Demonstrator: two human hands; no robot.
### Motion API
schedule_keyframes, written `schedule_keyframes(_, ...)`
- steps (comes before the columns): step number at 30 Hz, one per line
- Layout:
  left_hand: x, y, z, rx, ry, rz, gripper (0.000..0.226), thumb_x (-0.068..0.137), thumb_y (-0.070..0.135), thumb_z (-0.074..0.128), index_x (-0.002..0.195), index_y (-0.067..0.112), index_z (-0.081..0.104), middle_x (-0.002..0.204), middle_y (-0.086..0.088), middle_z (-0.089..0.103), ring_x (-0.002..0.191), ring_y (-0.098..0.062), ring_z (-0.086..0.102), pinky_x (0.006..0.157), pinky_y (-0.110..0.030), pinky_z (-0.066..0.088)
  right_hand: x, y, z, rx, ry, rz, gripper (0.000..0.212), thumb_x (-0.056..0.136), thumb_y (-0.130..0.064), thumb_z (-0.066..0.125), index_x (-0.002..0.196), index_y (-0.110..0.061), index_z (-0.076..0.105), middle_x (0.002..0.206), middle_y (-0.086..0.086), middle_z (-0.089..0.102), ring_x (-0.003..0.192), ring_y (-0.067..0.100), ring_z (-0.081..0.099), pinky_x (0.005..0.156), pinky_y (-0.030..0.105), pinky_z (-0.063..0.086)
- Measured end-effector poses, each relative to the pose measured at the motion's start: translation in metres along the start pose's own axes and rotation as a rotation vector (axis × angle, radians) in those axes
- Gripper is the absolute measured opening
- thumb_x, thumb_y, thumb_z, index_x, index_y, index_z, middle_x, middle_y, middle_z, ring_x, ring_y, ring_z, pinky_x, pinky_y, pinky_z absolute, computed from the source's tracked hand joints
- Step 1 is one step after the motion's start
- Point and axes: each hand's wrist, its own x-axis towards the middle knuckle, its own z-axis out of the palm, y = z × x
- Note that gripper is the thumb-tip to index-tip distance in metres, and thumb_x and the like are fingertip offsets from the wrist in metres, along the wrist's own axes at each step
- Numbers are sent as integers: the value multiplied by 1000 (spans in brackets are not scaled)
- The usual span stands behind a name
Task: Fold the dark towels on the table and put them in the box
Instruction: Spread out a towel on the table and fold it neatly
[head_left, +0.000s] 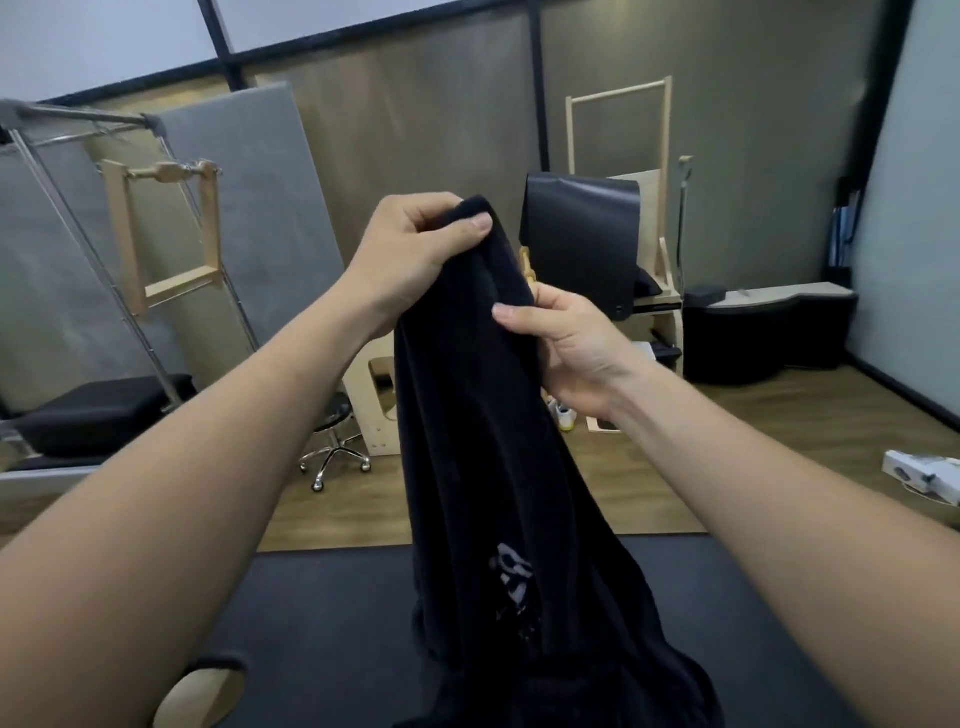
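- Head view shows your left hand (410, 249) pinching the top corner of the dark towel (467, 441), thumb on top.
- Your right hand (566, 348) pinches its edge just below.
- The towel hangs from your hands down to the dark surface (332, 623), where it bunches up.
- It looks soft, floppy and light. Hold two corners to spread it.
- Count: two hands and one towel held up. The heap below may hide more; you cannot tell.

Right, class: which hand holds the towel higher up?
The left hand: it pinches the top of the towel, while the right hand grips lower down.
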Motion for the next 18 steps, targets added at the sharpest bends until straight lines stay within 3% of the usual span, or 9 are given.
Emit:
schedule_keyframes(2, -2, -4, 1, 39, -31, 8, 22, 96, 14, 66, 76, 21, 71, 70, 13, 67, 70, -4, 60, 67, -20, 48, 4, -13, 4, -26, -4, -40, 30, 83, -8, 72, 110, -5, 61, 104, 18, 66, 95, 31, 65, 92, 47, 52)
schedule_keyframes(4, -2, -6, 0, 26, -32, 10, 21, 98, 13, 64, 78, 19, 71, 70, 13, 66, 70, -4, 58, 67, -20, 47, 6, -17, 7, -90, 14, -83, 19, 86, -8, 71, 102, -6, 62, 98, 15, 67, 91, 28, 65, 85, 42, 53)
schedule_keyframes(7, -2, -6, 1, 10, -40, 39, 21, 98, 12, 63, 82, 21, 73, 74, 11, 69, 73, -5, 61, 70, -20, 49, 5, -11, 5, -392, 39, -164, 8, 86, -12, 74, 85, -10, 66, 88, 11, 69, 85, 23, 67, 77, 35, 56)
schedule_keyframes(10, -2, -4, -2, -13, -15, 52, 20, 97, 13, 63, 84, 23, 76, 79, 8, 71, 78, -8, 64, 74, -23, 52, 3, 8, -10, -665, 119, -262, 17, 87, -21, 75, 82, -5, 73, 82, 14, 73, 76, 16, 66, 75, 39, 56)
schedule_keyframes(14, -1, -1, -8, -24, 66, 56, 17, 98, 12, 63, 85, 16, 73, 78, 5, 68, 75, -8, 64, 71, -23, 51, -5, 35, -29, -820, 238, -242, 11, 88, -25, 75, 81, -17, 78, 78, -4, 76, 78, 14, 71, 76, 41, 59)
schedule_keyframes(18, 9, 17, -21, -2, 167, 150, 19, 94, 11, 65, 80, 22, 72, 70, 15, 67, 71, -4, 60, 70, -23, 50, -8, 48, -46, -861, 251, -197, 4, 85, -27, 77, 84, -24, 78, 82, -8, 75, 82, 7, 70, 81, 35, 57)
